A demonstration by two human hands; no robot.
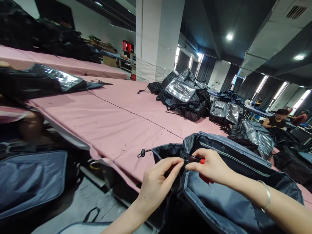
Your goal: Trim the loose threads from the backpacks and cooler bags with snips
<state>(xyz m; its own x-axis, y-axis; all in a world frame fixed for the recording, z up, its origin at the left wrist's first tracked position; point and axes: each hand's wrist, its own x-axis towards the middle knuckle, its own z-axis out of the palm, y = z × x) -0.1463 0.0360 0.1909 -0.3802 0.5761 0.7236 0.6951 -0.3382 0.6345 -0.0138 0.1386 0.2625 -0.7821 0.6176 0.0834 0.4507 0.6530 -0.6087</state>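
Note:
A black bag [219, 198] with a grey-blue lining lies open in front of me at the table's edge. My left hand [158, 178] pinches the bag's edge at its near left corner, thumb and forefinger together. Thread snips [202, 161] with red handles are gripped in my right hand [212, 167]; their dark tips point left at the same corner, close to my left fingertips. The fingers partly cover the snips. A cord with a black toggle [143, 152] sticks out from the bag's left side over the pink table cover [117, 130].
Black bags with silver lining [181, 89] are heaped farther back on the table, with more at the right. Another bag [58, 78] lies at the left beside a person's arm. A white pillar [158, 39] stands behind. A seated person [278, 120] is at the right.

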